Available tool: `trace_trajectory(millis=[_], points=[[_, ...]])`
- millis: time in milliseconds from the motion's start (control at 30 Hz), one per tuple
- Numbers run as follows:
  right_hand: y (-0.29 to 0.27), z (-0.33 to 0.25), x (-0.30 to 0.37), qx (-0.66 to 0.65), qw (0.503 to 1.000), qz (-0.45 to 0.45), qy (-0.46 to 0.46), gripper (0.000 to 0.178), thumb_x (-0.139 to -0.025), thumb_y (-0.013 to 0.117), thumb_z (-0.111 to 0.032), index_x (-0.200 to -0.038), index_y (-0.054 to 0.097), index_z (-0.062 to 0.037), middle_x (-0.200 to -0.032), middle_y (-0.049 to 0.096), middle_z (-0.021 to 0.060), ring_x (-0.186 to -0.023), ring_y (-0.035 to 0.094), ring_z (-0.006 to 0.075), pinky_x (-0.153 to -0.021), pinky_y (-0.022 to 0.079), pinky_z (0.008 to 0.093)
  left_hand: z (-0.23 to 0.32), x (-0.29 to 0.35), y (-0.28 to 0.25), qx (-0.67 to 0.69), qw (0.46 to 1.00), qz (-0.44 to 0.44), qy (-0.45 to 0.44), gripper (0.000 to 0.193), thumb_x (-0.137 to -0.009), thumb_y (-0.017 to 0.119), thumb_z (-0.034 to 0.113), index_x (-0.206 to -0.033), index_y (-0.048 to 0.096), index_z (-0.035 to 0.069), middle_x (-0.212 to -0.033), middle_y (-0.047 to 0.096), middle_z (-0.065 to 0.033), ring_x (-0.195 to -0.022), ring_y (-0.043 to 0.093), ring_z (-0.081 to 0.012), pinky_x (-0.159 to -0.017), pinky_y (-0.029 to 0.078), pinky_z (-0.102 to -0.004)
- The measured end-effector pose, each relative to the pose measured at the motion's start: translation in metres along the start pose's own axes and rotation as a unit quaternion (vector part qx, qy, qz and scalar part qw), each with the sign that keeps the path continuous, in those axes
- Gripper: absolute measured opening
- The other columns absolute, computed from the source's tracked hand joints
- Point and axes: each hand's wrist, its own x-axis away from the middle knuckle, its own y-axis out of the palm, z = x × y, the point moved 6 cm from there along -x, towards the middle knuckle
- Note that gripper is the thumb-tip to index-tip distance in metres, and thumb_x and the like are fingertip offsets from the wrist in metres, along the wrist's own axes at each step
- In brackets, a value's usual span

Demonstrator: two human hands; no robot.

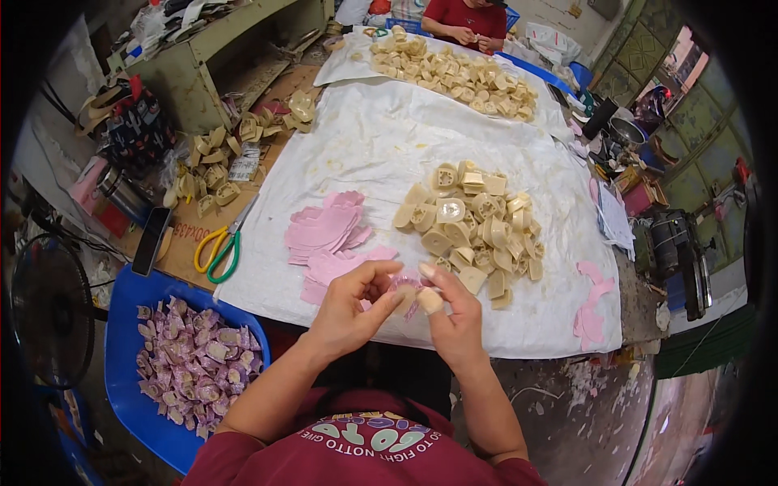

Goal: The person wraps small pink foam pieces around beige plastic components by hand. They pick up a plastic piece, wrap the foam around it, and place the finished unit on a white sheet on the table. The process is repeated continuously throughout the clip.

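Near the table's front edge, both of my hands are closed on one small heel-shaped piece, which has shiny pinkish-purple covering on it. My left hand pinches it from the left with thumb and fingers. On its other side, my right hand grips it, with pale tape-like wraps on the thumb and a finger. Just beyond the left hand lie overlapping pink cut sheets. A heap of beige heel-shaped pieces rises beyond the right hand. Fingers hide much of the held piece.
At lower left, a blue tub holds many purple-pink covered pieces. Scissors and a phone lie left of the white cloth. A pink scrap lies right. Across the table, a person sits behind another beige heap.
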Motion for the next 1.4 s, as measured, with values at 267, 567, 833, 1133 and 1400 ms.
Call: trace_trajectory(millis=[267,567,833,1133,1400], points=[[0.017,0.013,0.022,-0.294,0.928,-0.021,0.228,0.034,-0.100,0.050,-0.028,-0.089,0.065,0.0012,-0.074,0.062,0.0016,-0.060,0.055,0.0082,-0.054,0.044,0.0231,0.007,0.012,0.024,-0.001,0.998,0.017,0.066,0.042,-0.091,0.058,0.010,-0.131,0.050,-0.001,-0.099,0.064,-0.0097,-0.082,0.062,-0.0149,-0.072,0.050,-0.0291],[0.049,-0.001,0.030,-0.443,0.855,-0.021,0.268,0.030,-0.099,0.051,-0.030,-0.084,0.060,-0.0056,-0.065,0.054,-0.0023,-0.055,0.051,0.0060,-0.046,0.036,0.0220,0.009,0.009,0.023,-0.003,0.999,0.038,0.038,0.039,-0.101,0.036,0.023,-0.111,0.062,-0.005,-0.098,0.069,-0.0160,-0.085,0.066,-0.0197,-0.079,0.052,-0.0327],[0.087,0.020,0.042,-0.354,0.886,-0.048,0.295,0.034,-0.099,0.050,-0.034,-0.084,0.060,-0.0045,-0.067,0.057,-0.0006,-0.052,0.050,0.0061,-0.045,0.037,0.0217,-0.016,0.026,-0.002,0.008,0.995,0.101,0.025,0.035,-0.101,0.038,0.022,-0.107,0.060,-0.005,-0.097,0.068,-0.0174,-0.083,0.067,-0.0202,-0.075,0.054,-0.0330],[0.142,-0.017,0.042,-0.222,0.901,-0.313,0.202,0.024,-0.094,0.055,-0.023,-0.086,0.065,-0.0023,-0.068,0.062,0.0066,-0.058,0.057,0.0136,-0.054,0.045,0.0277,-0.028,0.088,-0.153,0.247,0.894,0.364,-0.087,0.024,-0.093,0.051,0.027,-0.092,0.058,0.005,-0.066,0.053,-0.0047,-0.058,0.057,-0.0161,-0.055,0.053,-0.0299],[0.089,-0.005,-0.021,0.162,0.971,-0.135,-0.116,0.013,-0.078,0.071,-0.012,-0.086,0.064,-0.0035,-0.078,0.061,0.0098,-0.069,0.058,0.0288,-0.063,0.046,0.0379,0.001,0.224,-0.306,-0.647,0.634,0.405,-0.127,0.036,-0.085,0.066,0.020,-0.116,0.058,0.001,-0.112,0.058,-0.0175,-0.104,0.056,-0.0331,-0.093,0.043,-0.0401]])
